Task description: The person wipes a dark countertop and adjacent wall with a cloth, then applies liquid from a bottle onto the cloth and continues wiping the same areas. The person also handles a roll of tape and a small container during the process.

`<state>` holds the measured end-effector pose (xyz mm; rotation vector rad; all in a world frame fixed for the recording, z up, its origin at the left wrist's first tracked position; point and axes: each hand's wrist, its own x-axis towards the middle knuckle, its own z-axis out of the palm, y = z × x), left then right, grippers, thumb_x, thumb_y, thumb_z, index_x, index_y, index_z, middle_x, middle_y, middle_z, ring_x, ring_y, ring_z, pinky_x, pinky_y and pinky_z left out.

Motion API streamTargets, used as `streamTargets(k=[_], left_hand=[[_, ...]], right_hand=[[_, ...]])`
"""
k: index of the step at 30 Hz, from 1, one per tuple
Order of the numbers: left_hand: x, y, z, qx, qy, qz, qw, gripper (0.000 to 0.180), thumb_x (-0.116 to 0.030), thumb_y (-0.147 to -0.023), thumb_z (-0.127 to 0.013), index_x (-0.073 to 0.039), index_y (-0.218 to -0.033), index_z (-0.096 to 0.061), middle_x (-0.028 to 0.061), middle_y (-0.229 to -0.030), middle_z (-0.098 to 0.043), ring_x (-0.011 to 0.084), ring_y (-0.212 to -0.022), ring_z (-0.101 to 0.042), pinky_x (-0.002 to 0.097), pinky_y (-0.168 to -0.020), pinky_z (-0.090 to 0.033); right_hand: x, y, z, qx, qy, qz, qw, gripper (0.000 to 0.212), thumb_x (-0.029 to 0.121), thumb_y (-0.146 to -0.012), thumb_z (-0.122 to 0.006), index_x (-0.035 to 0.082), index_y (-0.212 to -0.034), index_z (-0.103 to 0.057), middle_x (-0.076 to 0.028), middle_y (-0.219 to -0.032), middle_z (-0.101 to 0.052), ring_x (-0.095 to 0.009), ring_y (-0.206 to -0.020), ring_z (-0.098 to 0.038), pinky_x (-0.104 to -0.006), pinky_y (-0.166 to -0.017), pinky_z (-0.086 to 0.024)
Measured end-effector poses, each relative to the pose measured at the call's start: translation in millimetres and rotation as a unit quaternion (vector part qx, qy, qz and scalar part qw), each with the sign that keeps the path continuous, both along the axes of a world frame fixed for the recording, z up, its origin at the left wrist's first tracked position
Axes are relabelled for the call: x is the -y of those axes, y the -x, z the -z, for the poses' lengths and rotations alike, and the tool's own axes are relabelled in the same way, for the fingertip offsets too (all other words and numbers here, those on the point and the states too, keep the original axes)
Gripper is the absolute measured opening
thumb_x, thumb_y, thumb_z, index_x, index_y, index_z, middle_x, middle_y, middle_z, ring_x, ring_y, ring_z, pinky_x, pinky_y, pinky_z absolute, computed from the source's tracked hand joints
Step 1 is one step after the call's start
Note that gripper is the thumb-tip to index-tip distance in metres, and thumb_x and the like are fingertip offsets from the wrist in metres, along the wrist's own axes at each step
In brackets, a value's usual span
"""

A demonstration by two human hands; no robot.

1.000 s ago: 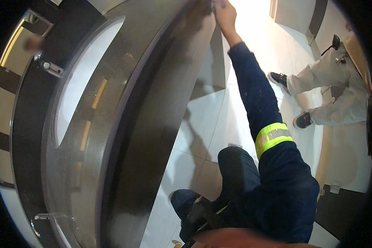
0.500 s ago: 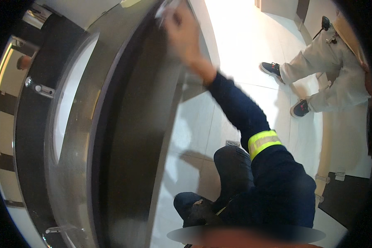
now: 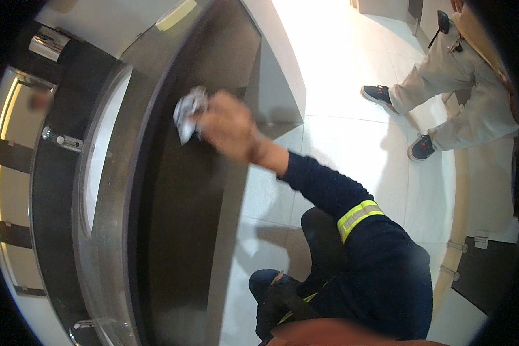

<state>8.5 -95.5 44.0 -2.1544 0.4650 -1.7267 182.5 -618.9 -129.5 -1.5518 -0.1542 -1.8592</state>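
Over on the left, a mirror (image 3: 17,173) with a yellow-lit edge, and beside it two taps: the far tap (image 3: 68,141) and the near one (image 3: 83,324). Next comes a white basin (image 3: 105,155) let into the grey counter (image 3: 112,199), with a pale yellow block (image 3: 176,14) at the counter's far end. Now the dark front panel (image 3: 181,219), and here's the action: a crumpled whitish cloth (image 3: 189,109) over the panel's far half, just left of the right hand (image 3: 230,124). The fingers are clamped on that cloth, bunching it at their tips; the hand is blurred, and how hard it presses, I cannot tell. Rightward runs a navy sleeve (image 3: 328,184) with a bright yellow band (image 3: 359,219), above the pale tiled floor (image 3: 346,144). Far right, another person in light trousers (image 3: 478,109) and dark shoes (image 3: 378,95), feet apart.
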Motion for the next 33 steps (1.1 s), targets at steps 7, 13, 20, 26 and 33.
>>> streamTargets(k=[7,13,20,26,33], left_hand=[[22.1,-13.0,9.6,-0.023,0.019,0.044,0.999,0.077,-0.071,-0.099,-0.03,-0.008,-0.12,-0.068,0.0211,-0.134,-0.061,0.0424,-0.133,-0.048,0.0664,-0.113,-0.027],[28.9,14.6,18.5,-0.027,0.061,0.037,0.997,0.077,-0.072,-0.099,-0.033,-0.006,-0.118,-0.068,0.0223,-0.134,-0.06,0.043,-0.13,-0.05,0.0657,-0.112,-0.028],[39.7,-1.7,19.0,-0.021,0.042,0.024,0.999,0.073,-0.067,-0.101,-0.033,-0.006,-0.117,-0.068,0.0215,-0.132,-0.061,0.0419,-0.129,-0.052,0.065,-0.114,-0.027],[22.6,2.0,13.3,-0.004,0.014,0.024,1.0,0.073,-0.068,-0.1,-0.034,-0.005,-0.119,-0.067,0.0218,-0.135,-0.059,0.0427,-0.129,-0.05,0.0655,-0.114,-0.027],[37.2,-1.8,21.0,-0.027,0.058,0.07,0.996,0.071,-0.066,-0.1,-0.035,-0.005,-0.12,-0.066,0.0238,-0.134,-0.059,0.0446,-0.131,-0.049,0.0671,-0.112,-0.029]], right_hand=[[189.7,-35.6,-47.0,-0.024,-0.17,0.258,0.951,0.024,0.018,-0.101,-0.052,-0.004,-0.095,-0.061,-0.021,-0.084,-0.065,-0.037,-0.075,-0.063,-0.0439,-0.069,-0.047],[48.5,0.8,-19.8,-0.017,-0.08,0.03,0.996,0.023,0.018,-0.089,-0.066,0.006,-0.108,-0.072,-0.019,-0.089,-0.061,-0.038,-0.087,-0.062,-0.0462,-0.076,-0.05],[68.0,-11.8,-26.2,-0.029,-0.136,0.097,0.985,0.022,0.025,-0.095,-0.065,0.003,-0.099,-0.07,-0.015,-0.082,-0.059,-0.03,-0.076,-0.059,-0.04,-0.071,-0.047],[25.2,7.3,-0.4,0.013,0.002,0.056,0.998,0.008,0.014,-0.093,-0.065,0.01,-0.099,-0.068,-0.009,-0.078,-0.052,-0.028,-0.076,-0.054,-0.0424,-0.068,-0.045],[201.4,-43.4,-50.1,-0.043,-0.172,0.145,0.973,0.016,0.014,-0.097,-0.058,-0.001,-0.101,-0.062,-0.022,-0.09,-0.065,-0.035,-0.082,-0.064,-0.0424,-0.075,-0.049]])
